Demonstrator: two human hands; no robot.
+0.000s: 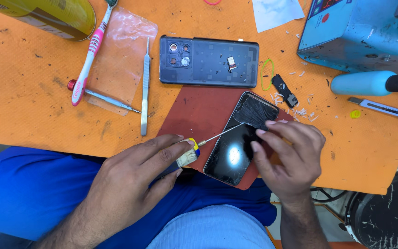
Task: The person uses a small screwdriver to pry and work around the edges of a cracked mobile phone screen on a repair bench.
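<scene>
Left hand (137, 173) gripping a screwdriver (199, 148), tip on the cracked phone (236, 143). Right hand (289, 152) pinching the phone's edge, apparently.

Your orange table (33, 106) carries 1 red mat (199, 115), tweezers (145, 87), a toothbrush (88, 55), perhaps a phone's back cover (208, 62).

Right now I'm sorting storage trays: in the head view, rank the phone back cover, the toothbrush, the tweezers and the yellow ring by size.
1. Phone back cover
2. Toothbrush, tweezers: similar, not ranked
3. Yellow ring
</scene>
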